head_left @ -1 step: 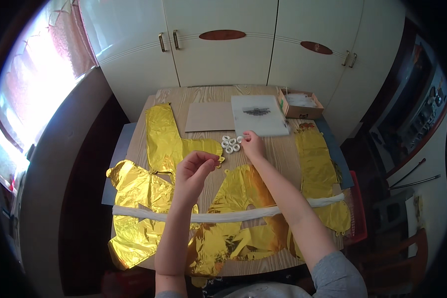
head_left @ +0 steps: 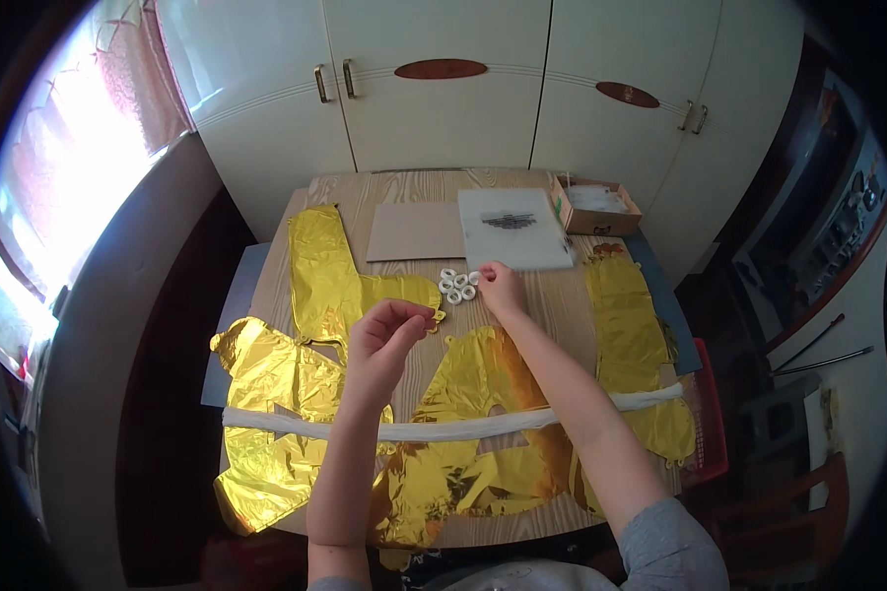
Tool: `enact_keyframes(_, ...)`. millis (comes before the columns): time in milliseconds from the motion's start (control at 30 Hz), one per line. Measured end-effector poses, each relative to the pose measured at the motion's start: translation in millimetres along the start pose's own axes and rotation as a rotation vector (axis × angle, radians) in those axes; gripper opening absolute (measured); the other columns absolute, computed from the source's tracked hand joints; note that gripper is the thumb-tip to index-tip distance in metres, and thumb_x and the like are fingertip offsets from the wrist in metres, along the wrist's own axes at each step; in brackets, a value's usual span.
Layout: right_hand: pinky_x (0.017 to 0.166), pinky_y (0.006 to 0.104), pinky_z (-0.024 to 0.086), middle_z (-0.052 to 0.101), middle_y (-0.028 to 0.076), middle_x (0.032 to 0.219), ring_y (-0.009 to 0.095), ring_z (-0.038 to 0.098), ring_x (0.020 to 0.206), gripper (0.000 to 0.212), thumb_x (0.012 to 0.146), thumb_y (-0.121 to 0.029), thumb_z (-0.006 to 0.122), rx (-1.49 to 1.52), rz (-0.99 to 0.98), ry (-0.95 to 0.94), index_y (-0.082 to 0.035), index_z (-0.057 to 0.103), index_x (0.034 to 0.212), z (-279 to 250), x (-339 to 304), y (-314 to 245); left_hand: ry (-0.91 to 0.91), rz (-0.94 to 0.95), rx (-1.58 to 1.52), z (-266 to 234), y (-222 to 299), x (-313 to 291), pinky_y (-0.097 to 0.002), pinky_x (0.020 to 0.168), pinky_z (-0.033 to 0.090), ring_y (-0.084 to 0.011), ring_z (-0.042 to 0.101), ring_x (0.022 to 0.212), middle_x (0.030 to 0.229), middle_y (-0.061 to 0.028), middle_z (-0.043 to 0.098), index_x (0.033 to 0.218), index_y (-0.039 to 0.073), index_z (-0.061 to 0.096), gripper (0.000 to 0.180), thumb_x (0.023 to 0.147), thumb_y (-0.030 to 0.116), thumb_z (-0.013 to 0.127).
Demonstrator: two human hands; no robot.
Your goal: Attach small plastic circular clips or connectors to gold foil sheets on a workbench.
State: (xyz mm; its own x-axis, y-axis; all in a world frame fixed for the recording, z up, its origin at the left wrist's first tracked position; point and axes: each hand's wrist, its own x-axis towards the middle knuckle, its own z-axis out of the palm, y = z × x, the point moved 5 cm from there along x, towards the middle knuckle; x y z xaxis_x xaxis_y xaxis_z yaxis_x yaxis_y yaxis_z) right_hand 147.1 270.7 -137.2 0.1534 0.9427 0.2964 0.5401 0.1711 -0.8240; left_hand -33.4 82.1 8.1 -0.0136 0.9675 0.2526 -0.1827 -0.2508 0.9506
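Observation:
Several small white ring-shaped rolls (head_left: 453,294) are clustered near the middle of the table. At their right edge, my right hand (head_left: 503,290) pinches one small white roll (head_left: 475,279) between its fingertips. My left hand (head_left: 384,340) is raised nearer to me, thumb and forefinger pressed together; whatever is between them is too small to make out. Flat gold foil balloons lie around and under my arms: an angular one (head_left: 325,266) at the far left, a crinkled one (head_left: 266,364) nearer, and another (head_left: 473,379) between my forearms.
A long white strip bundle (head_left: 463,431) crosses the foil, passing beneath my forearms. Further back lie a brown board (head_left: 414,232), a translucent sheet (head_left: 522,251) with dark marks, and a small box (head_left: 595,209). More gold foil (head_left: 621,325) rests at the right; a red basket (head_left: 712,414) stands beside the table.

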Motion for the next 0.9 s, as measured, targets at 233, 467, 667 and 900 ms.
enact_keyframes(233, 0.065, 0.0316, 0.049, 0.065, 0.008, 0.078, 0.021, 0.063, 0.073, 0.019, 0.072, -0.015, 0.064, -0.125, -0.051, -0.092, -0.005, 0.063, 0.088, -2, 3, 7, -0.005, 0.008, 0.023, 4, 3, 0, -0.0246, 0.073, 0.043, -0.0114, 0.058, 0.082, 0.089, -0.0072, 0.063, 0.087, 0.001, 0.058, 0.008, 0.083, 0.005, 0.052)
enact_keyframes(467, 0.069, 0.0335, 0.048, 0.064, 0.010, 0.081, 0.023, 0.062, 0.076, 0.020, 0.072, -0.020, 0.063, -0.216, 0.018, -0.210, -0.006, 0.064, 0.087, 1, 9, 0, 0.001, 0.008, 0.030, 2, 4, 0, -0.0241, 0.072, 0.042, -0.0103, 0.057, 0.081, 0.089, -0.0064, 0.064, 0.087, 0.001, 0.058, 0.008, 0.083, 0.005, 0.052)
enact_keyframes(667, 0.073, 0.0368, 0.048, 0.064, 0.011, 0.088, 0.029, 0.060, 0.084, 0.019, 0.075, -0.018, 0.057, -0.219, -0.283, -0.150, -0.008, 0.064, 0.090, -8, 5, -17, 0.006, 0.018, 0.048, 0, 0, 2, -0.0235, 0.071, 0.042, -0.0093, 0.057, 0.080, 0.087, -0.0058, 0.064, 0.087, 0.001, 0.058, 0.008, 0.082, 0.005, 0.053)
enact_keyframes(900, 0.070, 0.0344, 0.048, 0.065, 0.011, 0.081, 0.026, 0.061, 0.078, 0.017, 0.076, -0.017, 0.058, -0.094, -0.079, -0.246, -0.006, 0.065, 0.087, -5, 6, -14, 0.019, 0.015, 0.044, -2, -3, 3, -0.0227, 0.071, 0.041, -0.0086, 0.056, 0.079, 0.086, -0.0052, 0.064, 0.087, 0.001, 0.059, 0.009, 0.082, 0.006, 0.053)
